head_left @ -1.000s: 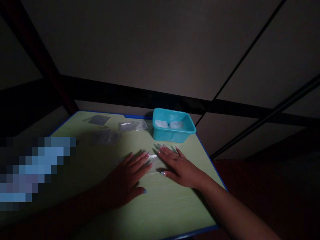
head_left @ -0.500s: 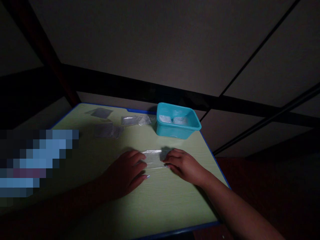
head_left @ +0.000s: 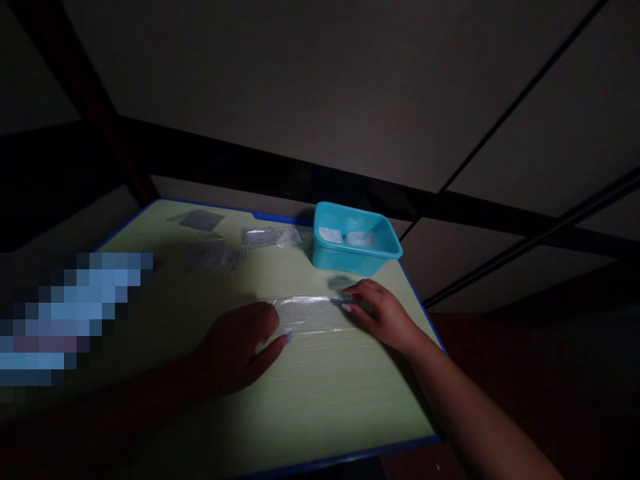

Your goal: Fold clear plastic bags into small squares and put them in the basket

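On the green table [head_left: 310,400], a clear plastic strip [head_left: 313,313] lies stretched between curled fingers [head_left: 273,319] pinning both ends.

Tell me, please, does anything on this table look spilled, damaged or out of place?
Nothing stands out. The left hand and right hand press a clear plastic piece flat on the green table. More clear pieces lie loosely behind, and the teal tub stands upright. The scene is dim.

Dim tiled room, small green desk [head_left: 320,400], teal bin [head_left: 350,257]
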`<state>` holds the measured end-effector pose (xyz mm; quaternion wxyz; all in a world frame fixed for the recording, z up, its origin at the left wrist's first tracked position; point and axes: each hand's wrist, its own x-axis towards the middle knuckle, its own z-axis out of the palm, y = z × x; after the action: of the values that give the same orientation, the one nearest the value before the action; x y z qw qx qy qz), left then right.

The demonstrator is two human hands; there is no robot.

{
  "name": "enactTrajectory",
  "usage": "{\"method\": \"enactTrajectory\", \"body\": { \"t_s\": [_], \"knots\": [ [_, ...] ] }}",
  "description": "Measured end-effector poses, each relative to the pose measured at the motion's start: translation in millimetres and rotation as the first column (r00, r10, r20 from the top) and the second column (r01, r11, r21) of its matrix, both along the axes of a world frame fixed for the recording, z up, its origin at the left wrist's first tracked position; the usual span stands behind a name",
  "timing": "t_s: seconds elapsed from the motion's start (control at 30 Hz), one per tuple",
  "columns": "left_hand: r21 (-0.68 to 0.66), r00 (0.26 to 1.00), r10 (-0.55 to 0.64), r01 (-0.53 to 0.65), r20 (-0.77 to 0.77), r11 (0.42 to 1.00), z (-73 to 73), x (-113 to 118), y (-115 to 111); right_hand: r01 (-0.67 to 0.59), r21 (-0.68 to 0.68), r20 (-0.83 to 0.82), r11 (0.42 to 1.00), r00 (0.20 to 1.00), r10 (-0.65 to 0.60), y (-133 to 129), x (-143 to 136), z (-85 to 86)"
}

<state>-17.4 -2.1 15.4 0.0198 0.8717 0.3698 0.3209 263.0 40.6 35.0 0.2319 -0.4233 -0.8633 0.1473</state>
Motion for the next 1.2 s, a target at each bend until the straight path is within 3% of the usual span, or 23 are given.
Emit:
{"method": "enactTrajectory", "body": {
  "t_s": [0.2, 0.5, 0.63, 0.8, 0.93, 1.2],
  "knots": [
    [0.142, 1.000, -0.014, 0.017, -0.021, 0.990, 1.0, -1.5, -4.5, 0.246, -0.033, 0.063, 0.969, 0.968, -0.243, 5.8, 2.5, -9.0],
    [0.220, 0.967, -0.214, 0.241, -0.141, 0.945, 6.8, 0.3, -9.4, 0.297, -0.026, 0.176, 0.954, 0.941, -0.289, 14.3, 2.6, -18.3],
    [0.143, 0.953, -0.241, 0.268, -0.183, 0.953, 5.3, 1.2, -7.4, 0.314, -0.023, 0.180, 0.949, 0.935, -0.305, 17.4, 1.4, -20.9],
    [-0.012, 0.977, -0.165, 0.165, -0.136, 0.986, 3.7, 1.0, 5.2, 0.336, -0.038, 0.167, 0.941, 0.931, -0.325, 17.8, 0.6, -22.6],
    [-0.052, 0.981, -0.135, 0.128, -0.140, 0.990, -1.0, -1.6, 15.3, 0.312, -0.044, 0.167, 0.949, 0.939, -0.301, 17.7, -1.2, -23.4],
    [-0.095, 0.964, -0.193, 0.178, -0.182, 0.979, -5.5, -2.8, 20.2, 0.263, -0.096, 0.112, 0.960, 0.961, -0.252, 14.2, -3.3, -21.7]
  ]
}}
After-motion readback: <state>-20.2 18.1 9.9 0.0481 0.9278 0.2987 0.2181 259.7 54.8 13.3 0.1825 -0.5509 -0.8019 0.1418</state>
